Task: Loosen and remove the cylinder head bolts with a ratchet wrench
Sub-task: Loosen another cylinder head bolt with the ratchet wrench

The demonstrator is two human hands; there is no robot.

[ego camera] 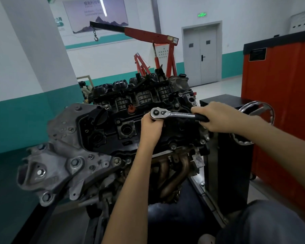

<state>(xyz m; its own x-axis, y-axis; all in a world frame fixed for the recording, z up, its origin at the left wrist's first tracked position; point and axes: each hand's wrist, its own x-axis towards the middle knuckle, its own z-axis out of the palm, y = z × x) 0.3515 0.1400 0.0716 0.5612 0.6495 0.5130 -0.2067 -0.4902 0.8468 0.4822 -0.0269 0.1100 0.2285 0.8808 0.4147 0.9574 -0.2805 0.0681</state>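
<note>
A chrome ratchet wrench [173, 113] lies level over the black cylinder head cover [113, 124] of an engine on a stand. Its round head sits at the left and its black grip points right. My left hand [151, 128] curls around the stem just under the ratchet head. The socket and the bolt beneath it are hidden by those fingers. My right hand [217, 117] grips the black handle end. Several small bolts [173, 147] show along the near edge of the cover.
A grey timing cover and mount bracket [60, 162] juts out at the left. Exhaust manifold pipes [173, 173] hang below the head. A chrome handwheel [257, 120] sits beside my right wrist. A red tool cabinet [280, 103] stands right, a red engine hoist [148, 36] behind.
</note>
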